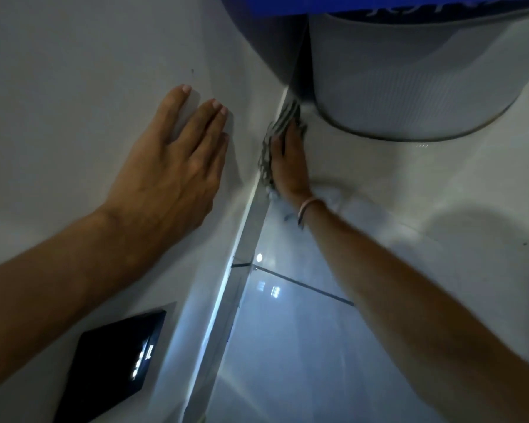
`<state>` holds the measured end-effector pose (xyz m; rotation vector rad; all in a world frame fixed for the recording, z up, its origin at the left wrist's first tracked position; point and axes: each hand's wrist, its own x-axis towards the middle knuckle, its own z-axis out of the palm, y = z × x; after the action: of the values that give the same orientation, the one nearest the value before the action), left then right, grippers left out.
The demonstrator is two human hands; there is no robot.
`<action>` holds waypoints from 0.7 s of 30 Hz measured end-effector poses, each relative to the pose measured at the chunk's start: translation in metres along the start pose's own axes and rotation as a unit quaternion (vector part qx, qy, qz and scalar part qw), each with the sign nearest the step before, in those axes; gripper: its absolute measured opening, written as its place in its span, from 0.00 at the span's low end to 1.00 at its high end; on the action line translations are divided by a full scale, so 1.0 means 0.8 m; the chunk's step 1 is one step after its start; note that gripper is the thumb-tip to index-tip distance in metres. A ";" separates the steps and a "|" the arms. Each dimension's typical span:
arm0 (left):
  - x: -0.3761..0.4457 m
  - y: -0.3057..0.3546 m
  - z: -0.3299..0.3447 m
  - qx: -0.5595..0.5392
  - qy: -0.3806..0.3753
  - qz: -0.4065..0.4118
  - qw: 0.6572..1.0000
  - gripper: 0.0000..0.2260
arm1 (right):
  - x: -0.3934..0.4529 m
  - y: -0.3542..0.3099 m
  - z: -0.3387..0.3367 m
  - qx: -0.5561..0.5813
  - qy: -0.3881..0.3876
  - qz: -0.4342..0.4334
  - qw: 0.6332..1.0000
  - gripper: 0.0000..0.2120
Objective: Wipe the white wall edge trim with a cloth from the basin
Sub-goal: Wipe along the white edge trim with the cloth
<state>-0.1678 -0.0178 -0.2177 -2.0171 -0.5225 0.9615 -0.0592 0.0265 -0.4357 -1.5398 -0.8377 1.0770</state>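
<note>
The white wall edge trim (248,209) runs diagonally from the bottom centre up to the top centre of the head view. My right hand (289,161) presses a grey striped cloth (268,148) flat against the trim near its upper end, just below a round grey basin (409,87). My left hand (171,160) lies flat on the white wall (74,87) left of the trim, fingers spread, holding nothing. A bracelet sits on my right wrist. Most of the cloth is hidden behind my right hand.
A black switch panel (116,361) with small lit marks is set in the wall at the bottom left. Glossy floor tiles (287,346) with a dark grout line lie right of the trim. A blue-rimmed container (287,4) sits at the top edge.
</note>
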 end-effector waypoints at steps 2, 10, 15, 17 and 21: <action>0.002 0.001 0.000 0.002 -0.007 0.003 1.000 0.36 | 0.039 -0.005 -0.013 -0.012 -0.014 0.017 1.000 0.28; -0.008 0.004 0.002 -0.003 -0.007 0.003 1.000 0.35 | -0.245 0.071 0.049 -0.070 -0.097 -0.016 0.993 0.33; -0.052 0.006 -0.003 -0.018 0.017 -0.025 0.999 0.32 | -0.137 0.029 0.028 -0.029 -0.067 0.011 0.997 0.28; -0.074 0.010 -0.005 -0.022 0.021 -0.040 0.999 0.32 | -0.079 0.016 0.009 -0.044 -0.067 0.016 0.997 0.28; -0.109 0.014 -0.004 -0.044 0.019 -0.052 0.997 0.32 | -0.111 0.022 0.021 -0.043 -0.051 0.011 0.998 0.28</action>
<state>-0.2190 -0.0820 -0.1871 -2.0601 -0.6534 0.8484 -0.1068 -0.0526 -0.4350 -1.5798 -0.9500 1.1564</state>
